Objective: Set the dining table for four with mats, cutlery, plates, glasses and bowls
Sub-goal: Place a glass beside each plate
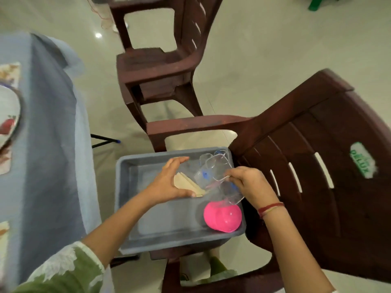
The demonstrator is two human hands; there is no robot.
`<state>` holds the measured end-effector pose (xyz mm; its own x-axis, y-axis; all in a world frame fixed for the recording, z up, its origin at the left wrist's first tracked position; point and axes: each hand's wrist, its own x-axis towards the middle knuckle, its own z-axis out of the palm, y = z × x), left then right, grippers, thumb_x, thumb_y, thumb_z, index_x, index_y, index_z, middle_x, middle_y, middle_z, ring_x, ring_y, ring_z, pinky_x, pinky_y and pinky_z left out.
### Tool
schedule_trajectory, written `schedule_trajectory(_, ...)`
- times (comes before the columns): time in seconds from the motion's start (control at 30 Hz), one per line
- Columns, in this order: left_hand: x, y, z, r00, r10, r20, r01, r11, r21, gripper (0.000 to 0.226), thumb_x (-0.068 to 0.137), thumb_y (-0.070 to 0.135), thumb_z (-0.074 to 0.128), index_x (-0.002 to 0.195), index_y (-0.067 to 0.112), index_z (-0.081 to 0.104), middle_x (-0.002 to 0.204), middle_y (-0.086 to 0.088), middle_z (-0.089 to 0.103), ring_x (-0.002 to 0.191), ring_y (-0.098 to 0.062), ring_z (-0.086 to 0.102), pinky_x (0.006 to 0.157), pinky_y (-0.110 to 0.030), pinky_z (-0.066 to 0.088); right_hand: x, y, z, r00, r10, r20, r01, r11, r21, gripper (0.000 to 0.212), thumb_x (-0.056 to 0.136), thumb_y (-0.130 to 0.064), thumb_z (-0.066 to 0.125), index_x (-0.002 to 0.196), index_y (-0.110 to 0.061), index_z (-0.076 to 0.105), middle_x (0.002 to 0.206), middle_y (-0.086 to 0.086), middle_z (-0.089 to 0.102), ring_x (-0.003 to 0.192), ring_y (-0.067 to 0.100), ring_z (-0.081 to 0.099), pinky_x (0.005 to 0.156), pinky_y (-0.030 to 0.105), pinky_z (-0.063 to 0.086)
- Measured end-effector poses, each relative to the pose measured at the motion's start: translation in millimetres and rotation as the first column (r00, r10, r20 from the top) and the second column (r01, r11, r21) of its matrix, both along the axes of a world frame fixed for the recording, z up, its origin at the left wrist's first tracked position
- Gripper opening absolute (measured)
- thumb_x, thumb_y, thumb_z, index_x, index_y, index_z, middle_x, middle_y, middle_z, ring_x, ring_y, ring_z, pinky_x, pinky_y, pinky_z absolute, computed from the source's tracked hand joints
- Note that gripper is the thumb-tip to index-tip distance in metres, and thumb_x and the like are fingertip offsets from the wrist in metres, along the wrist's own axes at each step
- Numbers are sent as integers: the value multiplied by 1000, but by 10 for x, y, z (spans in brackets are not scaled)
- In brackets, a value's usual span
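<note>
While the tub (pixel 165 220) is kept on a chair (pixel 306 187), right grip (pixel 251 185): glasses (pixel 213 168) are pinched
left grip (pixel 169 182): is held spread

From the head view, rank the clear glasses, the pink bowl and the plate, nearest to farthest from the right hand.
1. clear glasses, gripped in the right hand.
2. pink bowl, just below it in the tub.
3. plate, far left on the table.

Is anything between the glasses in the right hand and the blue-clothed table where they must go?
Only the open left hand, which hovers beside the clear glasses on the side toward the table. The right hand pinches the glasses over the grey tub. Past the left hand, nothing visible blocks the way to the table.
</note>
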<state>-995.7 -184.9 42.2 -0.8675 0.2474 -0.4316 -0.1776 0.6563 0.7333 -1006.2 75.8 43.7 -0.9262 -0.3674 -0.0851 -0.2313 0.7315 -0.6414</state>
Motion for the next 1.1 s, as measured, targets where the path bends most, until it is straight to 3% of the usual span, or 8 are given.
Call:
schedule_trajectory(0.07,94,-166,312,999,-31,9,31,1000,-7,117,54,46,88,147,39,18,145,20,17,135,-1,20,111,-24,20,-21,-219,379,988,139,-66,-141,990,-15,18,76,-17,59,84,-12,74,74,6,70,67,23,67,66,26,50)
schedule_trajectory(0.2,411,-579,802,1000,0,-6,0,999,35,122,54,43,90,148,45,11,151,24,18,138,2,20,113,-24,19,21,-821,963,908,402,-120,-404,915,10,21,77,-14,58,89,-9,74,78,8,72,72,24,69,64,33,56)
schedule_trajectory(0.4,1285,-1421,1422,981,192,-42,-182,970,164,95,55,37,88,132,52,34,137,23,44,127,4,42,107,-25,37,426,-1927,1557,748,642,-168,-645,763,41,18,85,-9,61,97,-14,73,91,3,73,84,20,66,73,23,42)
schedule_trajectory(0.6,2418,-2302,1782,871,453,-189,-436,891,128,65,57,29,90,110,42,55,112,18,59,105,1,56,91,-25,47,1121,-3108,2008,557,811,-177,-821,570,32,19,85,-12,61,100,-16,73,91,0,73,83,15,65,77,31,50)
schedule_trajectory(0.8,3506,-2972,2014,648,713,-269,-673,701,237,63,50,38,87,106,29,60,100,12,65,97,-8,63,82,-21,52,1791,-4144,2348,442,877,-191,-897,431,-97,29,83,-6,67,111,-16,70,92,2,73,85,9,66,82,25,51)
schedule_trajectory(0.93,4113,-3277,2087,407,867,-289,-805,490,335,67,48,37,91,106,23,60,102,7,65,92,-5,65,73,-17,53,2078,-4651,2534,409,905,-119,-904,385,-184,32,85,-10,67,109,-25,53,85,-2,73,79,9,69,80,30,55)
schedule_trajectory(1.03,4495,-3419,2105,236,918,-319,-865,348,362,69,44,48,82,105,27,59,102,7,65,90,-2,64,73,-14,49,2193,-4985,2575,410,900,-146,-909,390,-147,20,86,-7,64,98,-23,63,83,-1,72,74,9,68,75,30,55)
schedule_trajectory(1.1,4665,-3461,2091,152,933,-326,-888,274,369,71,45,52,82,107,29,58,106,7,64,96,-7,63,80,-24,51,2254,-5209,2561,426,891,-160,-904,424,-48,16,87,-7,62,98,-15,70,89,0,72,75,12,67,74,26,54)
